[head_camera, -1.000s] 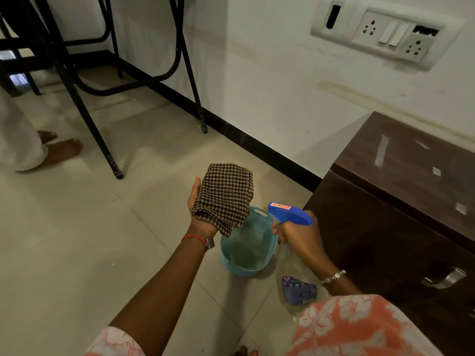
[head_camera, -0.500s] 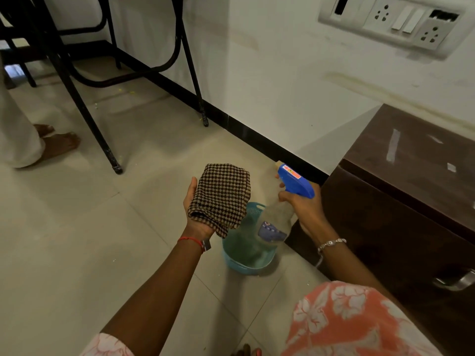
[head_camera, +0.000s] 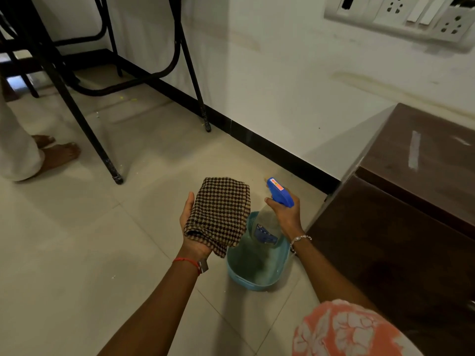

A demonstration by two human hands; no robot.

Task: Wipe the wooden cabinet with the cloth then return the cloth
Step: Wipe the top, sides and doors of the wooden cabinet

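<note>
Head view. Cloth (head_camera: 219,214): soft, light, limp; judged easy to bunch, best taken across its folded middle so no corner trails. Brown-and-cream check, folded to a thick pad, draped over the upturned left hand (head_camera: 191,227), whose fingers lie open beneath it. Right hand (head_camera: 285,214), just right of it, clamped on a spray bottle (head_camera: 270,222), blue nozzle toward the cloth; contents probably low, hard to tell. Teal basket (head_camera: 257,281) on the floor below. Cabinet (head_camera: 411,227): dark wood, right, against the wall.
</note>
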